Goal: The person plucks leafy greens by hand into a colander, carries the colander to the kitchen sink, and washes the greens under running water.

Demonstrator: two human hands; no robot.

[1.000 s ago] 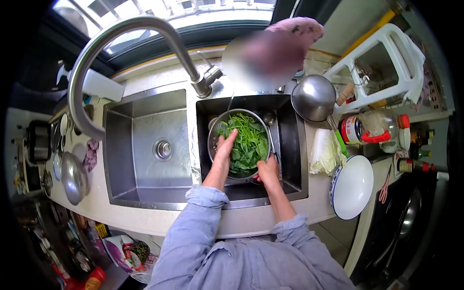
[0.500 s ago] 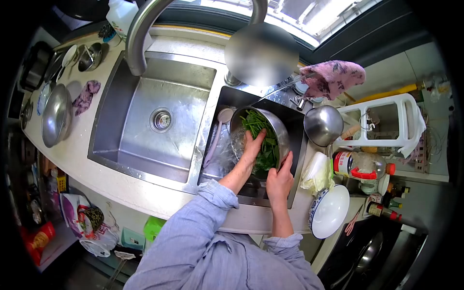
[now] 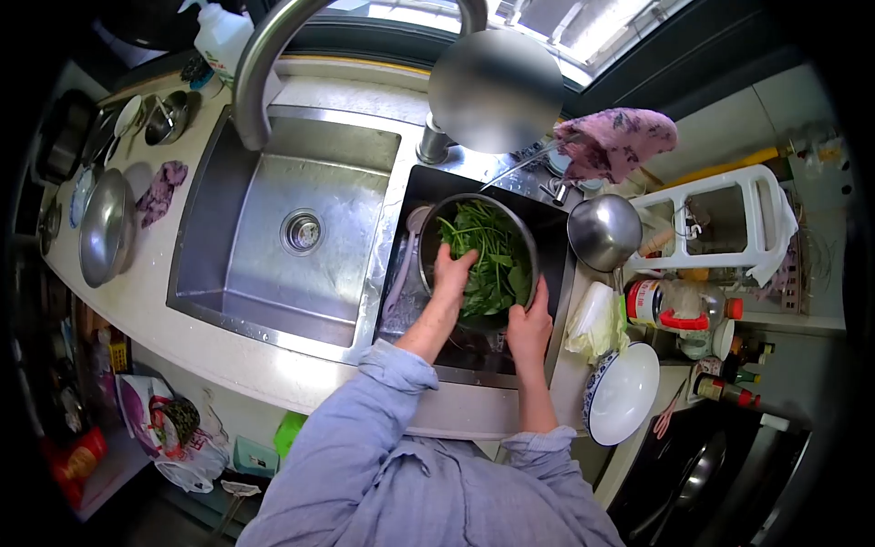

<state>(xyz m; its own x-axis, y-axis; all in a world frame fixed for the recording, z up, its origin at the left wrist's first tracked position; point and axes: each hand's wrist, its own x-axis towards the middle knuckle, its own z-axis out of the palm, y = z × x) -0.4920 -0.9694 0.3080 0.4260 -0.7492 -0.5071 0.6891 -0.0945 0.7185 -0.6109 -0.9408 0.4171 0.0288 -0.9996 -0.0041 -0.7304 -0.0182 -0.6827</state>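
A metal bowl (image 3: 526,239) full of leafy greens (image 3: 492,260) is over the right, dark sink basin. My left hand (image 3: 450,278) reaches into the bowl at its left side, fingers closed on the greens, their tips partly hidden among the leaves. With my right hand (image 3: 530,326) I grip the bowl's lower right rim, thumb toward the near side and fingers along the outer wall. A long-handled pale pink utensil (image 3: 401,278) lies in the basin left of the bowl.
The left sink basin (image 3: 301,182) adjoins, under a curved faucet (image 3: 251,87). Right of the basin are a metal pot (image 3: 603,233), a pale cabbage (image 3: 594,321), a white bowl (image 3: 624,394) and a large bottle (image 3: 679,305). A pink cloth (image 3: 620,144) hangs behind.
The bowl has turned from a leftward tilt to a more upright position, its mouth facing up. My left hand has shifted left and slightly down within it; my right hand keeps its grip.
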